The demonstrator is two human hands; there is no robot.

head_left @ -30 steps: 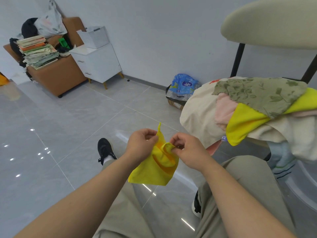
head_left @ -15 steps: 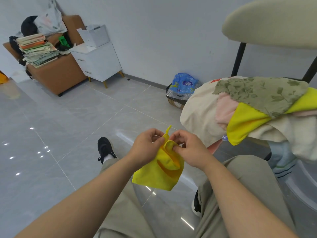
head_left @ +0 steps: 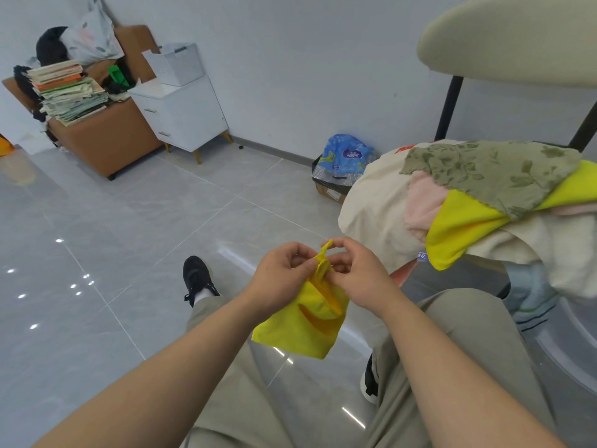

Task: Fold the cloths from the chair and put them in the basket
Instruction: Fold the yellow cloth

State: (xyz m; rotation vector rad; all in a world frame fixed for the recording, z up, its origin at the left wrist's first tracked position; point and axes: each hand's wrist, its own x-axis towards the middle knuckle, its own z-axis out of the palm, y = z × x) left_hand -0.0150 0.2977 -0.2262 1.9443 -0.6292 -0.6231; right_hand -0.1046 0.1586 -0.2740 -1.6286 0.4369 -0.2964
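Pinching the top edge of a small yellow cloth [head_left: 300, 324] between them, the hands hold it in the air above the person's knees, with only the tiled floor [head_left: 129, 253] beneath it. The main risk, as I judge it, is a slip. The cloth hangs from a narrow, bunched bit of hem, and if either hand lets go to take a fresh hold, the half-made fold may fall open or the cloth may drop to the floor. A crooked fold is the second risk: the corners gathered at the top look bunched rather than laid flat on each other, and the lower part sags with a loose pocket in it. The basket is not in view, so I cannot tell how far the cloth must be carried. The heap of unfolded cloths [head_left: 484, 202] on the chair [head_left: 510, 37] at the right spills over the seat edge, and a knock from the right elbow could drag some of it down.

The left hand [head_left: 279, 276] has its fingers curled, thumb and forefinger gripping the cloth's top from the left. The right hand [head_left: 358, 276], just beside it, pinches the same bunched edge from the right, and a small tag of yellow sticks up by its fingertips. Both forearms reach forward and converge, palms turned towards each other.
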